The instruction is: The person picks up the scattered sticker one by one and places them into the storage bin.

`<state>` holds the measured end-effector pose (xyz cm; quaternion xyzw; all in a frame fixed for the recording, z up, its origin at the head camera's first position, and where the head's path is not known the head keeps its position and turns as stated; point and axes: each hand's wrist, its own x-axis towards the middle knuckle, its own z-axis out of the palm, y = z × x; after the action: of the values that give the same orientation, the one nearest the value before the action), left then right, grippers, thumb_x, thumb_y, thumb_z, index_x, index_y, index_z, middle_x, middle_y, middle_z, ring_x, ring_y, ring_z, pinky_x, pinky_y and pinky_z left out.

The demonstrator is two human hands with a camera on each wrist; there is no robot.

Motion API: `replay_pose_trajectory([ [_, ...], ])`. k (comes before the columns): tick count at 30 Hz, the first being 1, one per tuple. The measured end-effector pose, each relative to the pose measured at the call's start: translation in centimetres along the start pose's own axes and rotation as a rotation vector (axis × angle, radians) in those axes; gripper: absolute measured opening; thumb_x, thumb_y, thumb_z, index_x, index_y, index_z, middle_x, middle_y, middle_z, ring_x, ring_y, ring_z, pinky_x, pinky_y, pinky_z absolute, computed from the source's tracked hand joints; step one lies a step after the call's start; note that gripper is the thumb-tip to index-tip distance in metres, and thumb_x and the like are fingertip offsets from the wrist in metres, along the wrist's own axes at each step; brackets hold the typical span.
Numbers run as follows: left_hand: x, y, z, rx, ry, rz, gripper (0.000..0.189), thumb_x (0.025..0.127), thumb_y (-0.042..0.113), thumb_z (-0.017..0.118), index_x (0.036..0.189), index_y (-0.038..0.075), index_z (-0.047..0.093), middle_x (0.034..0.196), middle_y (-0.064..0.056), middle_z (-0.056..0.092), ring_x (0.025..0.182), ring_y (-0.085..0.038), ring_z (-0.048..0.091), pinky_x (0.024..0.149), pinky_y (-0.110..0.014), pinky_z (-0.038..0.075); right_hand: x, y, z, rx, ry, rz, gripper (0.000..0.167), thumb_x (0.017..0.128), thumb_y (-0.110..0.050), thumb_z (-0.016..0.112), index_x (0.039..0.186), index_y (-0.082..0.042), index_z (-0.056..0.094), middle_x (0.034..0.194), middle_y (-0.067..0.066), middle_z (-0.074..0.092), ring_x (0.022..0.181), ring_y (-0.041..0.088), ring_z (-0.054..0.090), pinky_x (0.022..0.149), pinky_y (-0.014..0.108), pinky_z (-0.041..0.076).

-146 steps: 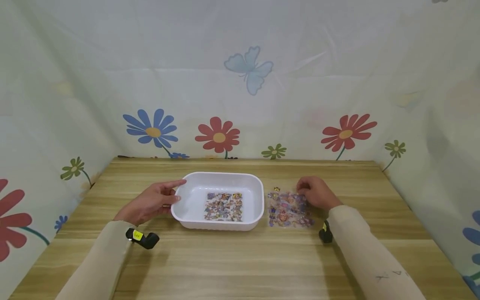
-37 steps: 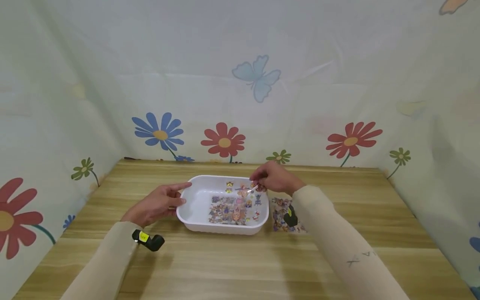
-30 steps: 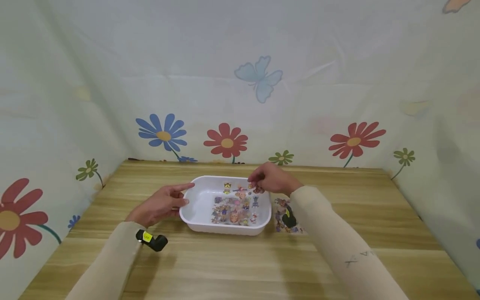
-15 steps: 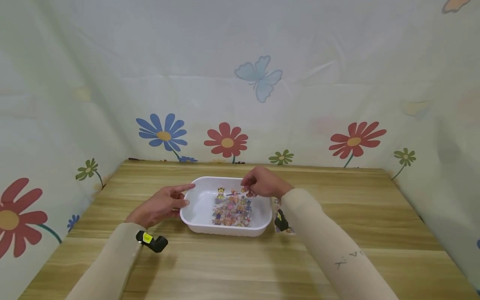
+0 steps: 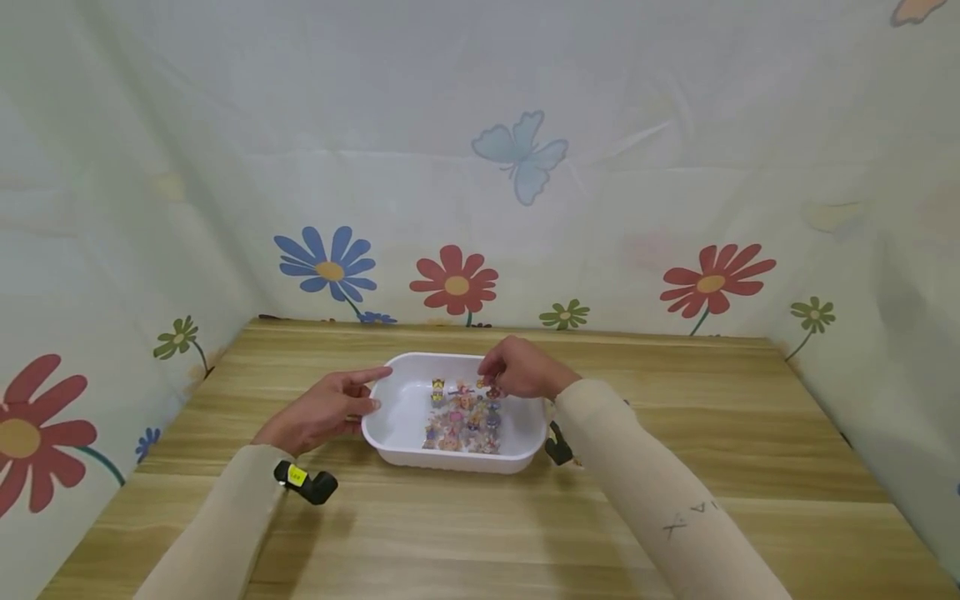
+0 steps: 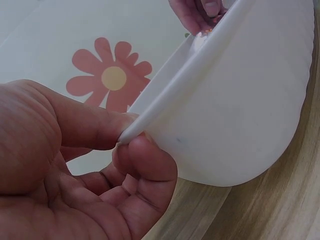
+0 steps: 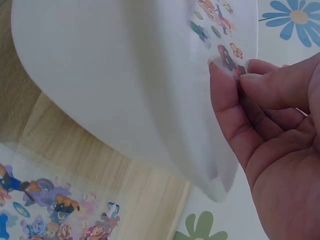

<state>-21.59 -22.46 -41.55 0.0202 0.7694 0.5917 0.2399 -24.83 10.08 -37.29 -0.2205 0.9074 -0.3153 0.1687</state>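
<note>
Both sleeved forearms [image 5: 217,517] are reaching in from the near side. Left hand [image 5: 318,408] is pinching the white tray [image 5: 393,429] by its left rim, thumb and fingers closing on the edge. Right hand [image 5: 525,368] is bending inward over the far right part, thumb and fingertip gripping a corner of the clear sticker sheet [image 5: 453,421] — that sheet is sitting inside the tray, right of centre. Left wrist view is showing fingers curling under the rim; right wrist view is showing a second sheet [image 7: 57,205] lying beside the tray — head view is mostly hiding it behind the right sleeve.
</note>
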Motion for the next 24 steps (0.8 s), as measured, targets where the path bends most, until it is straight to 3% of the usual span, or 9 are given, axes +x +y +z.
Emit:
replay_pose_trajectory([
  [6,0.11,0.09,-0.06,-0.003,0.004,-0.007,0.065,0.102,0.005,0.062,0.162,0.017,0.040,0.116,-0.012,0.049,0.105,-0.028,0.060,0.086,-0.032,0.061,0.30,0.02,0.10,-0.049,-0.004,0.007,0.029,0.092,0.009,0.064,0.118,0.002,0.077,0.105,0.013,0.079,0.088,0.018,0.072,0.087,0.033,0.062],
  [16,0.17,-0.03,-0.24,-0.021,-0.010,0.006,0.065,0.102,0.004,0.061,0.162,0.016,0.039,0.112,-0.011,0.050,0.101,-0.026,0.060,0.083,-0.032,0.061,0.44,-0.24,0.47,-0.101,-0.004,0.000,0.026,0.092,0.006,0.068,0.116,0.001,0.077,0.108,0.013,0.079,0.095,0.020,0.072,0.091,0.036,0.061],
  [24,0.03,0.06,-0.16,-0.014,0.006,-0.003,0.064,0.102,0.004,0.062,0.161,0.016,0.041,0.112,-0.012,0.051,0.101,-0.027,0.061,0.082,-0.031,0.061,0.67,-0.23,0.86,-0.092,-0.014,0.062,0.025,0.092,0.001,0.071,0.116,-0.001,0.078,0.111,0.013,0.078,0.100,0.022,0.071,0.095,0.039,0.060],
])
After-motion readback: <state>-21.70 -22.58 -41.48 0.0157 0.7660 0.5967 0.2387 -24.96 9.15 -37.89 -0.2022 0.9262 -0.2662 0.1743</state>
